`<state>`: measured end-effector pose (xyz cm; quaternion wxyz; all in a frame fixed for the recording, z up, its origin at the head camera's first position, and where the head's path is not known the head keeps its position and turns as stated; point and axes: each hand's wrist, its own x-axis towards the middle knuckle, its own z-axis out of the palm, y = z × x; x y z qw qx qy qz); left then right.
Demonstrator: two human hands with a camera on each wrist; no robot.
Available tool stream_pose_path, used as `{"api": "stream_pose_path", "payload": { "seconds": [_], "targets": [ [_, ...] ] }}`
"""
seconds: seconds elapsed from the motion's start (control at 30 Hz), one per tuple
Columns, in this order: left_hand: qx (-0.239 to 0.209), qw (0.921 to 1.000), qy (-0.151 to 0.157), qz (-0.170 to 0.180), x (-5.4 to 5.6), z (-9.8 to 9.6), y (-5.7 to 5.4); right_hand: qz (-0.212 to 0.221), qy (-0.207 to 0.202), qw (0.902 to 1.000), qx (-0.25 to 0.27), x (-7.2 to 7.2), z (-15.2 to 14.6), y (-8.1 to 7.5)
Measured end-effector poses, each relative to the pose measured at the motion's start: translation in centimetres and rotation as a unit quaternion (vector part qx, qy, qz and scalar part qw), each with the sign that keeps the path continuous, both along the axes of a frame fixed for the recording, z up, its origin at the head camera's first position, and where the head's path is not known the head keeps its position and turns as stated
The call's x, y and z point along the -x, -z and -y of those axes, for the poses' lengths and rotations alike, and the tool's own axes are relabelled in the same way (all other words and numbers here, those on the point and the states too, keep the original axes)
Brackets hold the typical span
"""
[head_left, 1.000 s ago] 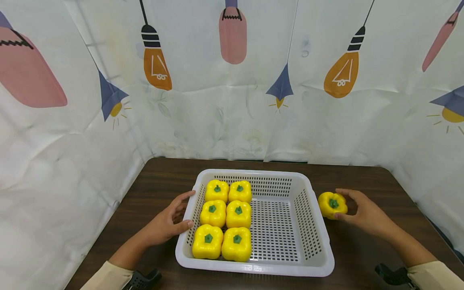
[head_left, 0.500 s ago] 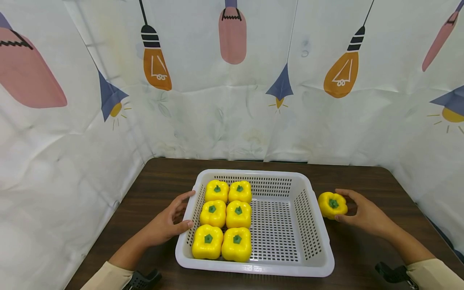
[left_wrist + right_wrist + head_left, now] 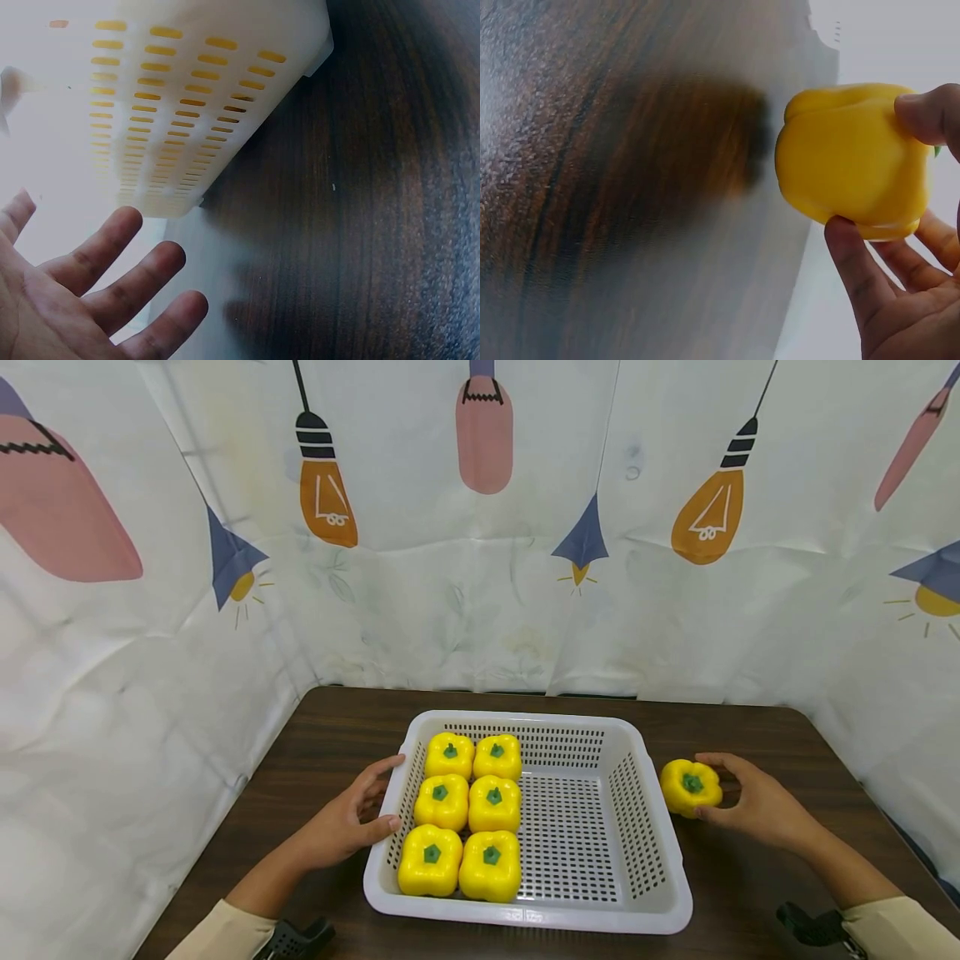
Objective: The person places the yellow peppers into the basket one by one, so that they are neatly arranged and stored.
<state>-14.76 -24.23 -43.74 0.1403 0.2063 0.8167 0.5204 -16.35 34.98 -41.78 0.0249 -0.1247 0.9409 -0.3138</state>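
Observation:
A white perforated plastic basket (image 3: 592, 920) stands on the table. Several yellow bell peppers (image 3: 493, 803) with green stems sit in its left half, in two columns. At the basket's left rim is my left hand (image 3: 341, 822), thumb and index fingertip by the edge. In the left wrist view its fingers (image 3: 139, 289) are extended and spread beside the slotted wall. Outside the right rim, my right hand (image 3: 761, 806) pinches another yellow bell pepper (image 3: 691, 787) between thumb and fingers. The right wrist view shows this pepper (image 3: 851, 161) held above the table, over its shadow.
The dark wood-grain table (image 3: 757, 731) extends around the basket. White fabric (image 3: 465, 610) printed with lamps and bulbs hangs behind and along the sides. The basket's slotted floor (image 3: 566, 835) shows on the right half. Dark straps (image 3: 813, 928) are on both wrists.

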Motion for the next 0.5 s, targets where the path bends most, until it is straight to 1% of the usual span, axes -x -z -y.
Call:
{"api": "stream_pose_path", "payload": {
  "seconds": [0.07, 0.27, 0.5],
  "targets": [
    [0.003, 1.0000, -0.001, 0.000, 0.0, 0.0, 0.0, -0.005, 0.004, 1.0000, -0.006, -0.1, 0.0, -0.3],
    [0.008, 0.9999, 0.009, -0.010, 0.0, 0.0, 0.0, -0.019, 0.008, 0.9996, -0.017, -0.4, 0.2, -1.9],
    [0.008, 1.0000, 0.000, -0.001, -0.1, -0.2, -0.2, -0.028, 0.006, 0.9994, -0.018, -0.7, 0.4, -3.7]
  ]
}}
